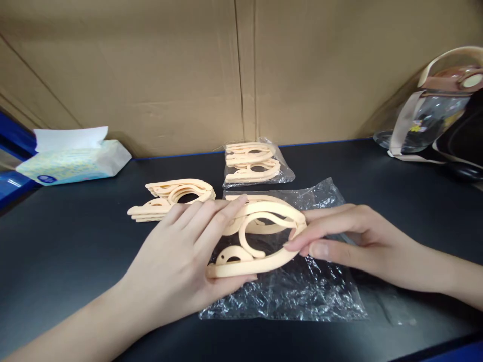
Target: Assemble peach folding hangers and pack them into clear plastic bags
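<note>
A cream plastic folding hanger (279,260), folded up, is held between both hands above a clear plastic bag (302,296). My left hand (181,251) wraps round its left end, fingers over the top arm and thumb along the lower one. At the rounded right end, my right hand (347,236) pinches it with thumb and fingers. Another cream hanger (267,229) shows just behind it, partly hidden; I cannot tell whether it lies on the bag. Left of it, beyond my left hand, a stack of folded hangers (196,187) lies on the black table.
Farther back lies a clear bag (285,173) with several folded hangers in it. A tissue pack (86,163) sits at the left rear, a clear bottle with a strap (433,120) at the right rear. A brown cardboard wall (181,75) closes off the black table's (75,241) back.
</note>
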A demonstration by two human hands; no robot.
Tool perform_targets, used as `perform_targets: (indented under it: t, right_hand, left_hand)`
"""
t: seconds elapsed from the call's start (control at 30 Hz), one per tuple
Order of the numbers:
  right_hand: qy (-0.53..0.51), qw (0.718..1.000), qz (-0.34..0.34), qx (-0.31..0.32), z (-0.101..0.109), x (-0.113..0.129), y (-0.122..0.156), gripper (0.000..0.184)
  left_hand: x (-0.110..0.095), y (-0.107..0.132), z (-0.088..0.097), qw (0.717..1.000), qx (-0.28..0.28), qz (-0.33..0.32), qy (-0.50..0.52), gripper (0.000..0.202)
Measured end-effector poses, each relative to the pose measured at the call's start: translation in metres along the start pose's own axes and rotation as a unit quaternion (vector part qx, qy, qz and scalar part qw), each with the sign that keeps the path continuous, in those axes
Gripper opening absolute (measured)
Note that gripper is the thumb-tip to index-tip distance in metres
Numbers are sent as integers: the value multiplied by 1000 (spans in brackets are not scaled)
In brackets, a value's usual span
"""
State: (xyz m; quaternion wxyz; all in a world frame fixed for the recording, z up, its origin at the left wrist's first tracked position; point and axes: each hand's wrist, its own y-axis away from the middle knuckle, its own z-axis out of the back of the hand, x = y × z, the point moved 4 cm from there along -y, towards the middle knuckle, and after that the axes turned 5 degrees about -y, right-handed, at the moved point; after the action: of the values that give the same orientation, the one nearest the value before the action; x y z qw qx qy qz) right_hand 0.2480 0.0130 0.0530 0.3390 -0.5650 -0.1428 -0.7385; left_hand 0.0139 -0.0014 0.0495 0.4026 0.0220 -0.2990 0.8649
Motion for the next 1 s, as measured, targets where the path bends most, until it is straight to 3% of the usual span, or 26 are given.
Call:
perform_targets:
  t: [0.1, 0.2, 0.4, 0.6, 1.0]
  right_hand:
    - [-8, 998, -23, -65, 4, -7, 2, 13]
    - [-39, 993, -56, -98, 4, -14, 3, 34]
    - [-40, 993, -95, -51, 4, -20, -2, 17]
    - [-101, 980, -170, -5, 4, -22, -2, 27]
    - [-138, 971, -193, 14, 3, -23, -1, 26]
  left_hand:
    - [2, 3, -3, 1000, 2, 9, 17, 66]
    - [-1, 3, -2, 1000, 0, -10, 16, 63]
    - [-5, 1, 4, 999, 1, -34, -19, 56]
    - [-3, 2, 1, 999, 4, -37, -25, 66]
    - [-2, 4, -5, 999, 11, -35, 13, 83]
